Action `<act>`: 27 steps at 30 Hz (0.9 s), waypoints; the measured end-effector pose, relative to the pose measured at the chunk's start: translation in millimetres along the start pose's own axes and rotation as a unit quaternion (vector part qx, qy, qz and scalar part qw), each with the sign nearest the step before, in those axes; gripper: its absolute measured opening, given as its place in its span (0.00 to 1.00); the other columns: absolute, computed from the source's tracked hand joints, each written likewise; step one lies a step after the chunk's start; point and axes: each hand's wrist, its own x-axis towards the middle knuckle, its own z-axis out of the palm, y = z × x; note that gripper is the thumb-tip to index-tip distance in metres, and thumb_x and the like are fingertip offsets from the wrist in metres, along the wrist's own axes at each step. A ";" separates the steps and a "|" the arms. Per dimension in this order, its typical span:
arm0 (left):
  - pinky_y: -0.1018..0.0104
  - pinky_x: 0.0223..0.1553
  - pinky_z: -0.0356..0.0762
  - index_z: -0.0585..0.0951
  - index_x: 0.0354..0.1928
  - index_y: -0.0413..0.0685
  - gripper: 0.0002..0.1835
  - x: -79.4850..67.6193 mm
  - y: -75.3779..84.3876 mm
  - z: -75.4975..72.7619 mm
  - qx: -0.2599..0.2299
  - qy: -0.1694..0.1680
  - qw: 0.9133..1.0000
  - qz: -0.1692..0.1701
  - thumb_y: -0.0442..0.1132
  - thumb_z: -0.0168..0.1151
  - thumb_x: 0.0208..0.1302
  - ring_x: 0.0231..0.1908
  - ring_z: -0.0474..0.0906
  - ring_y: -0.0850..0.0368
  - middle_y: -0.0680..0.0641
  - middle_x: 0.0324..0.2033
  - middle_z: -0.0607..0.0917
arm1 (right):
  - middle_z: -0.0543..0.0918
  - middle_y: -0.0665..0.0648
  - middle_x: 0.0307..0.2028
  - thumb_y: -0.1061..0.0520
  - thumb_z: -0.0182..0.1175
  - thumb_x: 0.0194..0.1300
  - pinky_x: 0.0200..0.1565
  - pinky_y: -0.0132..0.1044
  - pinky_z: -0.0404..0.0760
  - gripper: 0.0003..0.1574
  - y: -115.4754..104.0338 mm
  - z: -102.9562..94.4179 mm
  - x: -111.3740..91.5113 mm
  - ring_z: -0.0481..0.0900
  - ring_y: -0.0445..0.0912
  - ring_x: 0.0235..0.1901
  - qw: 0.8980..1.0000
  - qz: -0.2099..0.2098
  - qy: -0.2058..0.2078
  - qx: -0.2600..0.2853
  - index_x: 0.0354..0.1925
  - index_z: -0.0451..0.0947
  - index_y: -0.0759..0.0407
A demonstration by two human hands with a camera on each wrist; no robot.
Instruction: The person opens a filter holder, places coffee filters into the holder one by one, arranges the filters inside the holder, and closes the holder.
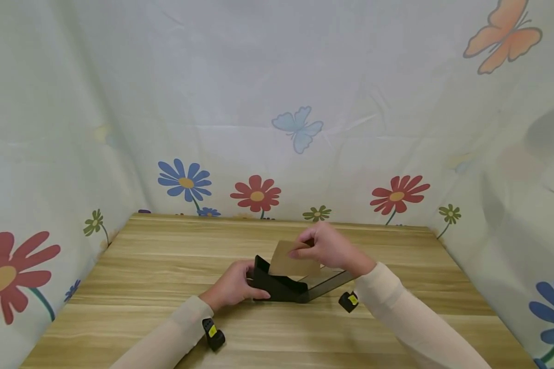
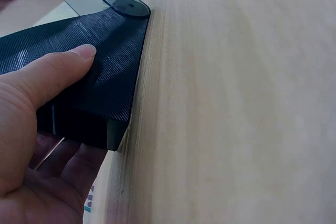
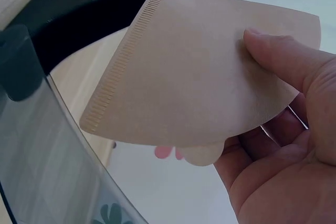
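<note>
Head: the right hand (image 1: pixel 325 248) pinches a paper filter (image 1: pixel 292 260) just over the black box (image 1: pixel 277 288), its clear lid (image 1: pixel 330 283) tilted open. Left wrist: the left hand (image 2: pixel 16 124) grips the box opposite the hinge (image 2: pixel 130 7). Right wrist: the filter's crimped edge (image 3: pixel 126 59) faces the box, opposite the thumb (image 3: pixel 281 53).

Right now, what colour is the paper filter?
The paper filter is tan, clearest in the right wrist view.

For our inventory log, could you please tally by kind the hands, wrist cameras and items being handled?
Hands (left hand, right hand): 2
Wrist cameras: 2
Brown paper filter: 1
Clear-lidded black holder: 1
Total: 6
</note>
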 end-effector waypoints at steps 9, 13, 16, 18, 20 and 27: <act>0.68 0.42 0.80 0.84 0.46 0.56 0.21 1.2 -2.1 -0.5 0.009 -0.002 1.000 0.004 0.48 0.82 0.51 0.38 0.84 0.60 0.56 0.39 0.89 | 0.77 0.46 0.20 0.54 0.72 0.64 0.24 0.31 0.66 0.04 1.0 10.6 3.0 0.65 0.37 0.18 1.000 -0.007 -0.023 0.011 0.32 0.91 0.52; 0.67 0.43 0.81 0.84 0.46 0.59 0.21 1.5 -3.0 -0.4 0.006 -0.002 1.000 0.004 0.49 0.82 0.51 0.39 0.84 0.60 0.58 0.40 0.89 | 0.73 0.45 0.20 0.53 0.72 0.64 0.25 0.30 0.65 0.06 1.0 13.5 2.8 0.64 0.37 0.19 0.999 -0.005 -0.042 0.021 0.30 0.89 0.51; 0.67 0.44 0.81 0.84 0.47 0.59 0.22 1.2 -2.7 -0.1 0.004 -0.002 1.000 0.006 0.49 0.82 0.51 0.40 0.84 0.60 0.58 0.40 0.89 | 0.75 0.44 0.21 0.52 0.72 0.64 0.26 0.30 0.66 0.07 1.3 15.4 2.5 0.66 0.38 0.20 0.998 -0.003 -0.053 0.019 0.29 0.88 0.49; 0.67 0.44 0.81 0.84 0.48 0.59 0.22 0.8 -2.3 -0.1 0.004 -0.003 1.000 0.007 0.49 0.82 0.51 0.40 0.84 0.60 0.58 0.41 0.89 | 0.75 0.44 0.22 0.52 0.72 0.65 0.27 0.30 0.66 0.08 1.9 16.9 2.7 0.66 0.38 0.20 0.998 -0.003 -0.060 0.019 0.28 0.87 0.49; 0.67 0.45 0.81 0.84 0.49 0.59 0.23 0.3 -1.5 -0.2 0.002 -0.003 1.000 0.007 0.49 0.82 0.51 0.41 0.84 0.60 0.58 0.41 0.89 | 0.75 0.44 0.22 0.52 0.72 0.65 0.27 0.30 0.66 0.09 2.8 18.8 3.1 0.67 0.37 0.21 0.998 -0.003 -0.066 0.022 0.28 0.87 0.50; 0.68 0.46 0.81 0.84 0.51 0.60 0.23 0.0 -0.8 -0.2 -0.003 -0.006 1.000 0.005 0.48 0.82 0.52 0.42 0.85 0.60 0.58 0.43 0.89 | 0.68 0.44 0.20 0.54 0.70 0.67 0.27 0.30 0.63 0.14 7.0 27.3 5.0 0.63 0.37 0.20 0.996 -0.006 -0.080 0.027 0.24 0.82 0.56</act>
